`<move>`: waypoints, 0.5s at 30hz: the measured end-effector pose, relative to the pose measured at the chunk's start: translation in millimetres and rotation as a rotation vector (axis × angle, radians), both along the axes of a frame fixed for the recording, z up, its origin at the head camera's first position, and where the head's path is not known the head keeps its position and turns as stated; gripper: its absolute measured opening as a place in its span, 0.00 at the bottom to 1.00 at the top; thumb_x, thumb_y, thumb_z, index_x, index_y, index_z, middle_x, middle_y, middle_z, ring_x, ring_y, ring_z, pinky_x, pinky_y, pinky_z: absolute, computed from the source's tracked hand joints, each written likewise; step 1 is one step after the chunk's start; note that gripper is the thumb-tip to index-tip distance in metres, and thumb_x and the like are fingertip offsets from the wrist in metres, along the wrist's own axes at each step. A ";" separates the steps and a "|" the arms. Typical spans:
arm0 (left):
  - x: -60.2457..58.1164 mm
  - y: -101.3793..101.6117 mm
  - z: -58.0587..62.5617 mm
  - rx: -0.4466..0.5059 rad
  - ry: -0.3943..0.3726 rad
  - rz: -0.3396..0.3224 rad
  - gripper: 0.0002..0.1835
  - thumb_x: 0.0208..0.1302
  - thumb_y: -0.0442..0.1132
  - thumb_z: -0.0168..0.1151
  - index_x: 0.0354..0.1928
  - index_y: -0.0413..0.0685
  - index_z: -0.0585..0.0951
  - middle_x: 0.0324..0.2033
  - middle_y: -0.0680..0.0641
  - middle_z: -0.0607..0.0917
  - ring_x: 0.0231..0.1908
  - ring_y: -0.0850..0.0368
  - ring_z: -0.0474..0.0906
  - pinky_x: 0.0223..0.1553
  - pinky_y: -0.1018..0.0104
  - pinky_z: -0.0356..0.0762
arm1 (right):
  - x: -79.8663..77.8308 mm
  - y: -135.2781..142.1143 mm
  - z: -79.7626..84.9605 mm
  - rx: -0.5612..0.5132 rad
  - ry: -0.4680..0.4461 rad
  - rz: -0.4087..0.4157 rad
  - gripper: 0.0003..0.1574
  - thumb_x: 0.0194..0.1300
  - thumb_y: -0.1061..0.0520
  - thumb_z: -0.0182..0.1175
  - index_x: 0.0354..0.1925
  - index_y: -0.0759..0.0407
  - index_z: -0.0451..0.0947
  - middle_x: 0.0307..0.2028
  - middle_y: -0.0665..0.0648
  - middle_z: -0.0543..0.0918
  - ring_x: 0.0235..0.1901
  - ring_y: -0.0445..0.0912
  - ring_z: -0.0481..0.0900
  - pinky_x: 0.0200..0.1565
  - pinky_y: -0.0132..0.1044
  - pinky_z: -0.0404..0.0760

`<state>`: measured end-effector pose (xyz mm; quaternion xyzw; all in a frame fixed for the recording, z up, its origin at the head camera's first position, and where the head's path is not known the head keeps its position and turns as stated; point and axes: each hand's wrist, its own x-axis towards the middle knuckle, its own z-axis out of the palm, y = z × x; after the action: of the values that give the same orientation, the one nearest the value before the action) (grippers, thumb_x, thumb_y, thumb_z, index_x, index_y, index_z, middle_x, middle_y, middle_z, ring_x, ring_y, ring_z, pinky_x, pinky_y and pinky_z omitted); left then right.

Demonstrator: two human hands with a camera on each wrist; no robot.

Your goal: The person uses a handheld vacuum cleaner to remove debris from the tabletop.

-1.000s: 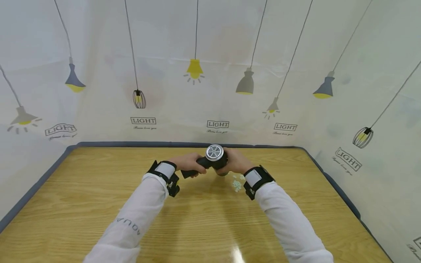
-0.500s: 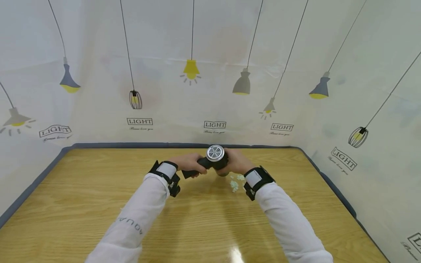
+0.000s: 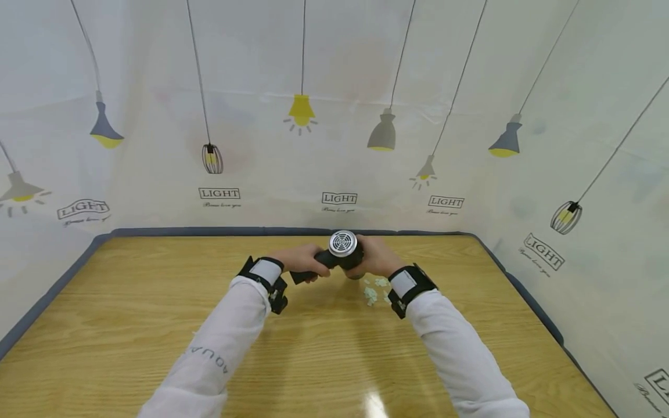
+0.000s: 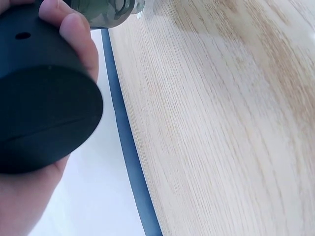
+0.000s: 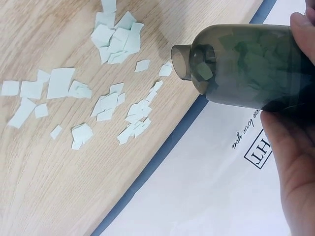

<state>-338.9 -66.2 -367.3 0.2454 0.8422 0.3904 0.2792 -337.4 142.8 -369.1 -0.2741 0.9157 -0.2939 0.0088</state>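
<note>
A black handheld vacuum cleaner [image 3: 343,244] with a silver round vent is held low over the far part of the table, nozzle down. My left hand [image 3: 300,258] grips its handle, whose dark rounded end [image 4: 49,118] fills the near side of the left wrist view. My right hand [image 3: 378,256] holds the body around the clear dust cup [image 5: 246,64], with fingers and thumb on opposite sides. Pale paper scraps show inside the cup. Its short nozzle [image 5: 181,62] is close to a few of the loose paper scraps [image 5: 118,39]; whether it touches the table I cannot tell.
The wooden table [image 3: 303,360] carries several clusters of scraps, partly hidden by my right wrist in the head view. A grey-blue strip [image 3: 219,231] edges the table at the back. Behind it hangs a white curtain [image 3: 277,168] printed with lamps.
The vacuum cleaner and both hands have shifted slightly right relative to the table, away from the back left corner. The head view has turned a little to the right. Both grips are unchanged.
</note>
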 end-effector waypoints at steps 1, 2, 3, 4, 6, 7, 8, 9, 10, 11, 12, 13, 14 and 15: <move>0.3 0.4 0.3 -0.003 0.001 0.002 0.11 0.57 0.35 0.59 0.39 0.36 0.75 0.17 0.52 0.75 0.17 0.63 0.71 0.21 0.73 0.74 | -0.1 0.4 -0.1 -0.001 0.003 0.001 0.42 0.39 0.63 0.77 0.55 0.71 0.75 0.53 0.70 0.84 0.54 0.59 0.79 0.62 0.57 0.75; 0.6 0.7 0.6 -0.006 0.002 0.002 0.11 0.57 0.35 0.59 0.40 0.35 0.75 0.17 0.52 0.75 0.17 0.63 0.71 0.22 0.73 0.74 | -0.2 0.7 -0.2 -0.001 0.004 0.000 0.42 0.40 0.63 0.77 0.56 0.71 0.75 0.53 0.70 0.84 0.54 0.59 0.79 0.62 0.57 0.75; 0.6 1.1 0.5 -0.004 0.002 0.004 0.11 0.58 0.35 0.59 0.41 0.35 0.75 0.18 0.52 0.75 0.17 0.64 0.71 0.22 0.73 0.73 | -0.1 1.1 -0.2 -0.003 0.005 0.000 0.42 0.40 0.63 0.77 0.56 0.71 0.75 0.53 0.70 0.83 0.54 0.59 0.78 0.62 0.57 0.75; 0.4 1.7 0.0 -0.003 0.004 0.005 0.11 0.58 0.35 0.58 0.41 0.35 0.75 0.18 0.52 0.75 0.17 0.64 0.71 0.22 0.73 0.73 | 0.0 1.4 -0.2 -0.006 0.003 0.000 0.42 0.40 0.64 0.77 0.56 0.71 0.75 0.54 0.70 0.83 0.55 0.59 0.78 0.63 0.57 0.75; 0.0 2.7 -1.0 0.004 0.002 0.005 0.12 0.58 0.34 0.58 0.41 0.34 0.74 0.18 0.51 0.75 0.17 0.64 0.71 0.22 0.73 0.73 | 0.1 2.4 -0.2 -0.015 0.003 0.002 0.42 0.40 0.64 0.76 0.56 0.71 0.75 0.54 0.71 0.83 0.55 0.60 0.78 0.63 0.58 0.74; 0.0 3.1 -1.3 0.009 0.000 0.007 0.12 0.58 0.34 0.58 0.41 0.34 0.74 0.19 0.51 0.75 0.17 0.64 0.71 0.22 0.73 0.73 | 0.4 2.9 0.0 -0.017 0.005 0.003 0.42 0.40 0.65 0.76 0.56 0.71 0.74 0.54 0.71 0.83 0.55 0.60 0.78 0.63 0.58 0.74; 0.1 3.7 -1.5 0.015 0.000 0.006 0.12 0.58 0.34 0.58 0.41 0.34 0.74 0.19 0.50 0.75 0.17 0.64 0.71 0.22 0.73 0.73 | 0.3 3.4 -0.2 -0.018 0.007 0.004 0.42 0.40 0.65 0.76 0.56 0.72 0.74 0.54 0.71 0.83 0.55 0.60 0.78 0.63 0.58 0.74; 0.1 4.4 -1.7 0.021 -0.002 0.007 0.11 0.57 0.33 0.58 0.41 0.33 0.74 0.19 0.50 0.75 0.17 0.64 0.71 0.21 0.73 0.73 | 0.3 3.8 -0.2 -0.018 0.009 0.006 0.42 0.40 0.65 0.76 0.56 0.72 0.74 0.54 0.71 0.83 0.56 0.60 0.78 0.64 0.58 0.73; 0.3 4.8 -1.8 0.023 -0.001 0.005 0.12 0.57 0.33 0.58 0.41 0.33 0.74 0.18 0.50 0.74 0.17 0.64 0.71 0.21 0.73 0.73 | 0.4 4.2 -0.1 -0.017 0.009 0.006 0.42 0.40 0.65 0.76 0.56 0.72 0.74 0.54 0.71 0.83 0.56 0.60 0.77 0.64 0.58 0.73; 0.5 5.2 -1.6 0.027 -0.002 0.005 0.12 0.57 0.34 0.58 0.41 0.33 0.74 0.18 0.50 0.74 0.16 0.64 0.71 0.21 0.73 0.73 | 0.6 4.6 0.1 -0.015 0.009 0.005 0.42 0.40 0.65 0.76 0.56 0.72 0.74 0.54 0.71 0.83 0.56 0.60 0.77 0.64 0.58 0.73; 0.9 5.6 -1.4 0.030 -0.003 0.005 0.12 0.57 0.34 0.58 0.41 0.33 0.74 0.18 0.51 0.74 0.17 0.64 0.71 0.21 0.74 0.73 | 0.8 5.0 0.3 -0.011 0.014 0.006 0.42 0.40 0.65 0.76 0.56 0.72 0.74 0.54 0.71 0.83 0.56 0.60 0.78 0.63 0.58 0.73; 1.3 5.9 -1.1 0.031 -0.001 0.006 0.12 0.57 0.34 0.58 0.41 0.33 0.74 0.18 0.51 0.74 0.16 0.64 0.71 0.21 0.74 0.73 | 1.0 5.2 0.4 -0.007 0.014 0.003 0.43 0.40 0.65 0.76 0.56 0.72 0.74 0.54 0.71 0.83 0.56 0.60 0.78 0.64 0.58 0.74; 1.2 6.3 -1.2 0.033 -0.001 0.007 0.12 0.57 0.33 0.58 0.41 0.33 0.74 0.18 0.51 0.74 0.16 0.64 0.70 0.21 0.74 0.73 | 1.1 5.3 0.4 -0.007 0.010 -0.001 0.43 0.40 0.65 0.76 0.56 0.72 0.74 0.54 0.71 0.83 0.56 0.60 0.77 0.64 0.58 0.73; 1.2 6.6 -1.3 0.031 0.000 0.007 0.12 0.57 0.34 0.58 0.41 0.33 0.74 0.18 0.51 0.74 0.16 0.64 0.71 0.21 0.74 0.73 | 1.7 5.5 0.8 -0.002 0.012 -0.003 0.43 0.40 0.65 0.76 0.56 0.72 0.74 0.54 0.71 0.83 0.55 0.60 0.78 0.63 0.58 0.74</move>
<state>-337.7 -59.6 -368.6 0.2466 0.8368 0.4047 0.2740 -335.7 148.2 -368.3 -0.2747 0.9158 -0.2930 0.0024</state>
